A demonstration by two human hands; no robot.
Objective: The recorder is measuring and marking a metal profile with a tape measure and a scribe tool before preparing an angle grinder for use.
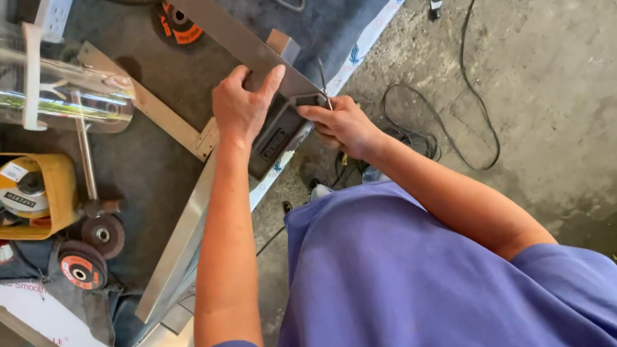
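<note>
Your left hand (242,111) is closed over the flat metal strip (229,38), thumb on its upper face, pressing it down at the near edge of the workbench (166,167). Your right hand (342,126) pinches the near end of the same strip, just past that edge, fingers narrow. The strip runs diagonally from the far edge of the workbench to your hands, over a dark block (273,138) beneath it. A yellow tray of grinding discs (13,194) sits at the left edge, with two loose discs (91,251) just beside it. A clear face shield (47,92) lies near the far left corner. Cables (464,99) trail across the concrete floor (563,71).
</note>
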